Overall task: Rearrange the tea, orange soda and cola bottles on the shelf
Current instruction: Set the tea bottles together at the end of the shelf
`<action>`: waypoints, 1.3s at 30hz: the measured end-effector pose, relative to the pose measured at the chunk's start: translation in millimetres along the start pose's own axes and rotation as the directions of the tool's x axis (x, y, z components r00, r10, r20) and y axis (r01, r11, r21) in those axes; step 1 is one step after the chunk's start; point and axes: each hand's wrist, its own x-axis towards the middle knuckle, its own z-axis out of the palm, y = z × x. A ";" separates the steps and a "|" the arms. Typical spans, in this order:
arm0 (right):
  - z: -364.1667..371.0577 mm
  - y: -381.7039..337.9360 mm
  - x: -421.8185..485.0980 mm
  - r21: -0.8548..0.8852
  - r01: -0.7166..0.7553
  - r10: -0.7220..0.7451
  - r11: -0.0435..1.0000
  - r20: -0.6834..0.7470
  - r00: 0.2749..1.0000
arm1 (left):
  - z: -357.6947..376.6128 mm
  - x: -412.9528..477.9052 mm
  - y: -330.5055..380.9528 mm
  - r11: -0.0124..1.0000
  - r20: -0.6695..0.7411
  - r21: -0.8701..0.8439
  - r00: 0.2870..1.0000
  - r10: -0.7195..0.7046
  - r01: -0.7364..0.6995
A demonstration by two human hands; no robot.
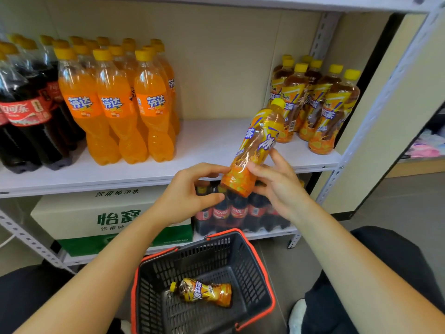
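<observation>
A white-boarded shelf [212, 141] on grey perforated metal uprights filled the view. On the lower board sat a pale cardboard carton [72, 213] printed in green, with a shrink-wrapped pack of small cola bottles [231, 213] just beside it on the right. A black plastic mesh basket [216, 256] with a red rim stood on the floor in front of the shelf.

On the upper board, tall dark cola bottles [21, 112] with red labels and yellow caps were grouped at the far left. Touching them on the right stood waisted clear-plastic orange soda bottles [113, 104], also yellow-capped. A bare stretch of board separated these from the shorter brown tea bottles [320, 104] in glossy yellow-orange sleeves, clustered at the right end.

One more yellow-sleeved tea bottle [255, 145] was held in the air before the shelf edge, tilted with its cap toward the tea group. The right hand [277, 186] gripped its lower body, thumb and curled fingers round it and the index finger lying straighter up the side. The left hand [187, 196] pinched its rounded base between fingertips and thumb.

A last tea bottle [204, 291] lay on its side on the basket floor, cap to the left.
</observation>
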 end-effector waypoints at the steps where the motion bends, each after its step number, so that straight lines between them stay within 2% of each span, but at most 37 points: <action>1: -3.6 -2.9 1.3 -0.051 0.040 -0.042 0.998 -0.047 0.998 | 0.5 2.7 -3.3 0.998 -0.006 0.061 1.000 0.007 -0.007; 5: -21.4 -18.2 12.7 -0.258 0.181 -0.238 0.949 -0.211 0.948 | 4.3 15.2 -22.8 0.984 -0.146 0.169 0.988 -0.039 0.063; 7: -33.3 -28.0 23.1 -0.365 0.232 -0.331 0.902 -0.237 0.913 | 6.7 20.3 -34.5 0.940 -0.220 0.322 0.975 -0.044 0.115; 9: -45.9 -34.8 36.7 -0.472 0.227 -0.386 0.852 -0.272 0.882 | 11.7 22.2 -45.2 0.869 -0.239 0.473 0.971 -0.033 0.146; 12: -63.7 -35.2 58.7 -0.583 0.191 -0.441 0.790 -0.324 0.837 | 22.7 20.8 -56.9 0.800 -0.252 0.581 0.968 0.001 0.151; 22: -97.3 -22.6 111.7 -0.785 0.033 -0.584 0.618 -0.431 0.687 | 30.5 26.1 -69.7 0.798 -0.357 0.583 0.930 0.083 0.152; 25: -99.1 -21.2 110.4 -0.790 0.069 -0.583 0.609 -0.387 0.715 | 32.1 29.3 -67.2 0.804 -0.393 0.566 0.917 0.067 0.183; 28: -106.5 -19.4 101.1 -0.775 0.075 -0.532 0.628 -0.356 0.768 | 33.3 37.9 -58.7 0.777 -0.421 0.562 0.907 -0.027 0.284; 29: -110.8 -18.0 96.9 -0.775 0.057 -0.531 0.630 -0.376 0.759 | 33.2 42.8 -55.1 0.770 -0.428 0.553 0.901 -0.066 0.319; 31: -118.9 -17.2 87.7 -0.757 0.022 -0.567 0.653 -0.469 0.677 | 34.1 56.1 -48.0 0.805 -0.418 0.484 0.899 -0.131 0.343; 33: -128.2 -20.3 80.6 -0.748 0.005 -0.611 0.663 -0.537 0.581 | 40.1 74.5 -40.0 0.899 -0.363 0.292 0.907 -0.212 0.327; 34: -133.1 -22.3 78.2 -0.748 -0.005 -0.614 0.663 -0.549 0.567 | 45.6 86.5 -34.9 0.936 -0.317 0.156 0.913 -0.255 0.316; 36: -139.5 -26.2 75.4 -0.747 -0.015 -0.579 0.665 -0.527 0.622 | 60.8 113.9 -26.3 0.953 -0.209 -0.074 0.930 -0.303 0.294; 39: -144.0 -28.4 74.5 -0.760 0.039 -0.556 0.649 -0.439 0.706 | 84.5 158.9 -21.6 0.920 -0.070 -0.232 0.938 -0.340 0.316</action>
